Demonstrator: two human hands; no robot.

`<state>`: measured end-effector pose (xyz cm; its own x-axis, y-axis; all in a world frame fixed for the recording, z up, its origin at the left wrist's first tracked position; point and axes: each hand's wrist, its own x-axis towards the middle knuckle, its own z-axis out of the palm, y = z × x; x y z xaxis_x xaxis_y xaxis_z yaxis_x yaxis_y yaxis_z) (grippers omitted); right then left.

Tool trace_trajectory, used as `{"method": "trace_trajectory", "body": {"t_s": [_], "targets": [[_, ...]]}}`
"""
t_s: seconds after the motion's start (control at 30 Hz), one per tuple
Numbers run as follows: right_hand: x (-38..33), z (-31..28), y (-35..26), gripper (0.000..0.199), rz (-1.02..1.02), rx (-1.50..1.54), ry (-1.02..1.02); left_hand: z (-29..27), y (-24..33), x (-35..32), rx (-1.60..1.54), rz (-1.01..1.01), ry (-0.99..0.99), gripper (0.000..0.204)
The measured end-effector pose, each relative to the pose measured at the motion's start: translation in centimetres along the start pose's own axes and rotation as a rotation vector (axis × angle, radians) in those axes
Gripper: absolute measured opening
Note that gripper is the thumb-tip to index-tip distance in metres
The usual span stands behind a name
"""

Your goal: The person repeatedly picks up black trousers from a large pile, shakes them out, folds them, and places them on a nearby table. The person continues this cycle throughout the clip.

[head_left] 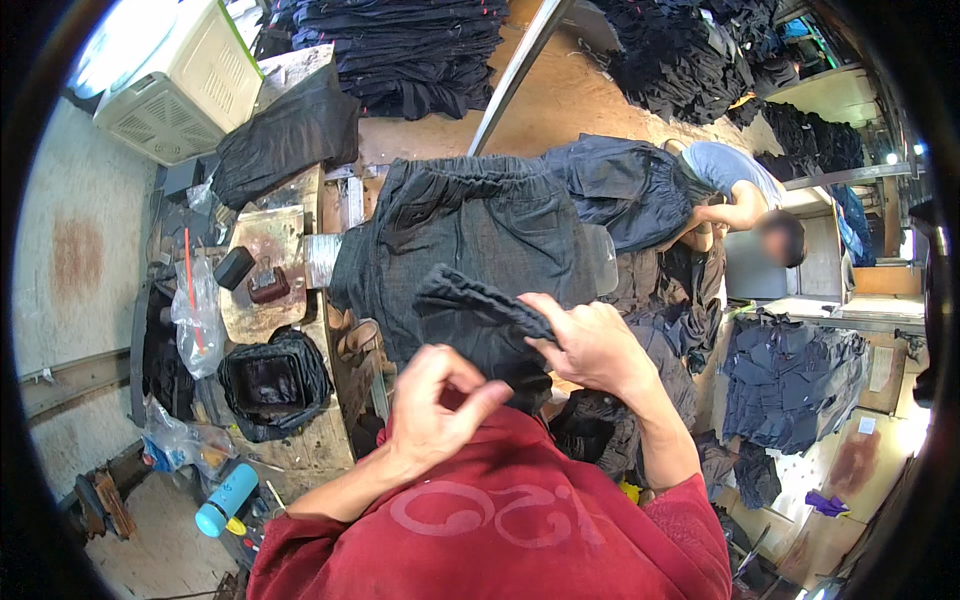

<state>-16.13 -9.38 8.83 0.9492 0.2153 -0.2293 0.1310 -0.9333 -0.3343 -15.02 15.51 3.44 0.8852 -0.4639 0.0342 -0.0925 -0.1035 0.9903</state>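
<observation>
My right hand [590, 345] is closed on the gathered elastic waistband of a dark garment [480, 300], pinching it between thumb and fingers. The rest of that garment hangs toward my body, partly hidden by my hands. To its left, in front of my chest, my left hand [440, 405] has curled fingers with the thumb apart, and nothing shows between them. Beyond both hands, dark trousers or shorts [490, 215] with an elastic waist lie spread over a board, waist away from me. Where the held garment and the spread one meet, I cannot make out the border.
A worn wooden table [315, 400] on the left bears a cloth-lined bin [270, 385] and a plastic bag [200, 315]. A blue bottle [227, 500] lies lower left. Folded dark clothes [400, 50] are stacked beyond. A co-worker [735, 185] bends over another dark garment [625, 190] at right.
</observation>
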Motion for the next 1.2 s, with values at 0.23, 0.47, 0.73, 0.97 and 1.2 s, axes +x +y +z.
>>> {"method": "trace_trajectory", "body": {"t_s": [0.23,0.47,0.73,0.97,1.2], "targets": [[4.4,-0.2,-1.2,0.057,-0.396,0.283,-0.591,2.6,-3.0,-2.1,-0.938,-1.13,0.236,0.031],[19.2,5.9,12.1,0.089,-0.186,-0.267,0.299,1.8,-3.1,-9.3,-0.962,-0.91,0.485,0.049],[8.6,3.5,13.9,0.027,-0.31,0.075,0.179,0.1,-2.6,-14.4,-0.892,-1.011,0.758,0.033],[-13.2,-2.2,21.1,0.054,-0.13,0.508,-0.129,-3.0,-0.8,-14.1,-0.87,-0.876,0.827,0.035],[-26.5,7.0,28.9,0.063,0.94,-0.07,-0.202,-3.6,1.1,-10.2,-0.825,-0.802,0.836,0.03]]}}
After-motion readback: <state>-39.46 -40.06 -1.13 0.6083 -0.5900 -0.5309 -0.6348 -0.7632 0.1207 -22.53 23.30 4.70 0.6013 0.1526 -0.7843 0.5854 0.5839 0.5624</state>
